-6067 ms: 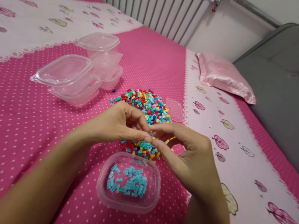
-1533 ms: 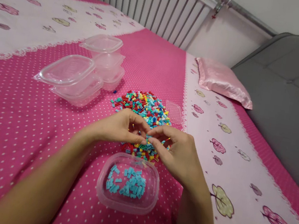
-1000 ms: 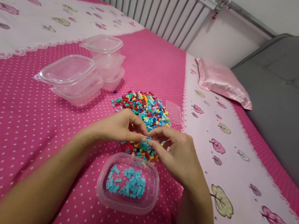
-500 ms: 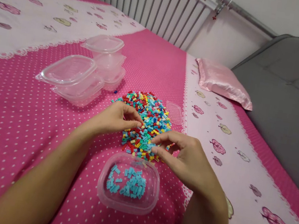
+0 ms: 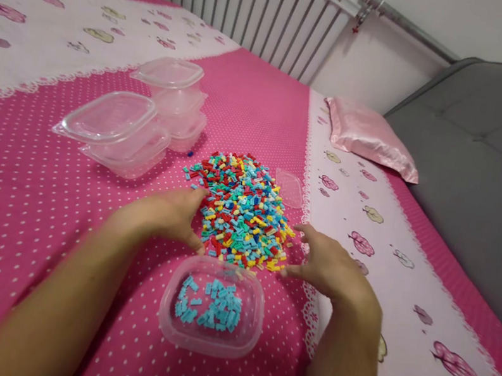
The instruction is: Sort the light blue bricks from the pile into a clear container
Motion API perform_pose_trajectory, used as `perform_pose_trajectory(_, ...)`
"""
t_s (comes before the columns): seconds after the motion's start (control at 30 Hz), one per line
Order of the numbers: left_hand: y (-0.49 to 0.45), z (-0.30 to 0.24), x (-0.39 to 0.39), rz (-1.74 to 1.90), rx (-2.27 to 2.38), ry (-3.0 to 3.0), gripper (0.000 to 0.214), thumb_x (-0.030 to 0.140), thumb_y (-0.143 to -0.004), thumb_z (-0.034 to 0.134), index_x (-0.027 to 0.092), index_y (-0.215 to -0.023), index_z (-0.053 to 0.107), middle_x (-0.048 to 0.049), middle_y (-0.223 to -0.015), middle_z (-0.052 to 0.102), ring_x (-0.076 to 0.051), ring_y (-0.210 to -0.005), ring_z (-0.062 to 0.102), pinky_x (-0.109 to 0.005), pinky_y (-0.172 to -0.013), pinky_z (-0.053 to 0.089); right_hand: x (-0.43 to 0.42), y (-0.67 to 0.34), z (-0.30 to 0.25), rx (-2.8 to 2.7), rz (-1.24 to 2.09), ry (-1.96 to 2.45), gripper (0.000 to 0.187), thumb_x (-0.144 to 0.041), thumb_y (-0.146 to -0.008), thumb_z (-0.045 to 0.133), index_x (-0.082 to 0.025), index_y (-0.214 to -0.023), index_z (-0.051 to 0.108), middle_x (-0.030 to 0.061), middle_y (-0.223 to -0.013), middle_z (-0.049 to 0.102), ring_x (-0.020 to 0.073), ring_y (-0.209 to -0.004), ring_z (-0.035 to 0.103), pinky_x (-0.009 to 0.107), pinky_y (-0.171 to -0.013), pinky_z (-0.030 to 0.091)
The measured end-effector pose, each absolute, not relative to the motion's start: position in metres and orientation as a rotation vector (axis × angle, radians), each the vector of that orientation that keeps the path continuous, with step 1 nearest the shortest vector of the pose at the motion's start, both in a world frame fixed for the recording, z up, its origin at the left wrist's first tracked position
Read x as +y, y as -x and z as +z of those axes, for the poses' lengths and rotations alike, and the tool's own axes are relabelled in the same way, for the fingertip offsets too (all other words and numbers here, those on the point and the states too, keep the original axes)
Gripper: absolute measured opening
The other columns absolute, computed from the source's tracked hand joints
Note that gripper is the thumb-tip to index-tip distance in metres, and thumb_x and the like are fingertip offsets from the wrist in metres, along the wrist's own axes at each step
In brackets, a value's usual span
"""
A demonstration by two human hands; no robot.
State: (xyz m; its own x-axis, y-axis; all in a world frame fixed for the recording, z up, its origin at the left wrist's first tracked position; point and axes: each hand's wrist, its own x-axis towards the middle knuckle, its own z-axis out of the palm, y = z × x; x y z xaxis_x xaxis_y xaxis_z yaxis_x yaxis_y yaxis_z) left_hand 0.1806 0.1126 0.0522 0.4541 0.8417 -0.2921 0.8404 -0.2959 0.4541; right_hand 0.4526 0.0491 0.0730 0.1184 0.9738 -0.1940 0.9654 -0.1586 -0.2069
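Note:
A heap of small toy building bricks [image 5: 247, 213] in red, yellow, green, white and several blues lies on the pink dotted bedcover. At its left edge is my left hand [image 5: 181, 218], thumb and fingers apart, holding nothing. My right hand [image 5: 320, 260] is likewise open at the right edge of the heap, the thumb and a finger spread around its border. Closer to me stands a clear plastic container [image 5: 205, 347] without a lid. Inside it lie many light blue bricks [image 5: 224, 308], loosely scattered on the bottom.
Clear lidded containers [image 5: 113, 120] are stacked at the left, with more clear containers [image 5: 173, 75] behind them. A clear lid [image 5: 288, 188] lies right of the heap. A pink pillow [image 5: 370, 137] rests near the grey headboard [image 5: 487, 125]. A radiator [image 5: 252, 8] runs along the wall.
Both hands have moved apart, from over the bricks to opposite edges of the heap. Their fingers have gone from pinching to spread. The container of light blue bricks has stayed in place.

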Motion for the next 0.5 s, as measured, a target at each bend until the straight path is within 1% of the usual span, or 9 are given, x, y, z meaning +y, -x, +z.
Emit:
perform_pose_trajectory(0.03, -0.185, 0.050, 0.110, -0.013, 1.408, -2.157, 0.098, 0.044, -0.048, 0.078, 0.014, -0.135, 0.043, -0.0179, -0.127, 0.058, -0.035, -0.113, 0.057, -0.038, -0.092, 0.045, 0.053, -0.452, 0.068, -2.051, 0.500, 2.341, 0.085, -0.031, -0.051, 0.085, -0.024, -0.129, 0.053, 0.0128, -0.114, 0.066, 0.0341, -0.102, 0.062, 0.042, -0.077, 0.048)
perform_pose_trajectory(0.1, -0.195, 0.047, 0.106, -0.020, 1.401, -2.166, 0.114, 0.038, -0.045, 0.080, 0.011, -0.143, 0.030, -0.0234, -0.138, 0.047, -0.037, -0.122, 0.051, -0.039, -0.097, 0.043, 0.061, -0.447, 0.059, -2.102, 0.611, 2.364, 0.101, -0.030, -0.047, 0.087, -0.024, -0.138, 0.044, 0.0144, -0.117, 0.063, 0.0342, -0.106, 0.061, 0.042, -0.081, 0.048)
perform_pose_trajectory(0.17, -0.206, 0.043, 0.102, -0.041, 1.399, -2.172, 0.129, 0.034, -0.041, 0.082, 0.012, -0.149, 0.015, -0.0272, -0.144, 0.038, -0.040, -0.125, 0.048, -0.041, -0.097, 0.042, 0.067, -0.440, 0.052, -2.118, 0.670, 2.407, 0.116, -0.028, -0.043, 0.088, -0.021, -0.145, 0.033, 0.0185, -0.124, 0.057, 0.0350, -0.108, 0.060, 0.041, -0.082, 0.048)
perform_pose_trajectory(0.2, -0.211, 0.040, 0.101, -0.061, 1.412, -2.171, 0.133, 0.033, -0.040, 0.083, 0.013, -0.150, 0.010, -0.0284, -0.144, 0.037, -0.041, -0.124, 0.048, -0.042, -0.096, 0.043, 0.069, -0.437, 0.048, -2.118, 0.686, 2.413, 0.122, -0.028, -0.041, 0.089, -0.019, -0.147, 0.028, 0.0209, -0.127, 0.053, 0.0359, -0.109, 0.059, 0.042, -0.083, 0.048)
perform_pose_trajectory(0.27, -0.217, 0.034, 0.100, -0.054, 1.437, -2.180, 0.136, 0.034, -0.042, 0.083, 0.015, -0.151, 0.003, -0.0285, -0.140, 0.041, -0.041, -0.120, 0.051, -0.043, -0.093, 0.044, 0.071, -0.430, 0.043, -2.114, 0.704, 2.358, 0.131, -0.028, -0.038, 0.090, -0.016, -0.149, 0.021, 0.0248, -0.132, 0.047, 0.0380, -0.114, 0.056, 0.043, -0.086, 0.047)
perform_pose_trajectory(0.37, -0.220, 0.021, 0.103, 0.081, 1.425, -2.235, 0.134, 0.038, -0.046, 0.082, 0.014, -0.151, 0.003, -0.0259, -0.133, 0.049, -0.039, -0.117, 0.054, -0.041, -0.093, 0.044, 0.072, -0.424, 0.039, -2.092, 0.752, 2.261, 0.140, -0.028, -0.035, 0.091, -0.014, -0.150, 0.013, 0.0280, -0.138, 0.040, 0.0403, -0.123, 0.049, 0.046, -0.093, 0.044)
perform_pose_trajectory(0.43, -0.219, 0.015, 0.104, 0.165, 1.385, -2.279, 0.133, 0.040, -0.047, 0.082, 0.014, -0.151, 0.004, -0.0240, -0.130, 0.052, -0.038, -0.114, 0.056, -0.040, -0.093, 0.044, 0.072, -0.420, 0.038, -2.074, 0.780, 2.257, 0.143, -0.027, -0.035, 0.091, -0.014, -0.151, 0.008, 0.0296, -0.141, 0.036, 0.0413, -0.124, 0.048, 0.047, -0.095, 0.043)
perform_pose_trajectory(0.5, -0.219, 0.013, 0.106, 0.190, 1.358, -2.303, 0.131, 0.041, -0.048, 0.081, 0.014, -0.151, 0.004, -0.0229, -0.127, 0.054, -0.037, -0.111, 0.058, -0.040, -0.092, 0.045, 0.072, -0.417, 0.038, -2.065, 0.796, 2.243, 0.143, -0.027, -0.038, 0.090, -0.016, -0.151, 0.004, 0.0296, -0.141, 0.035, 0.0407, -0.122, 0.050, 0.047, -0.094, 0.044)
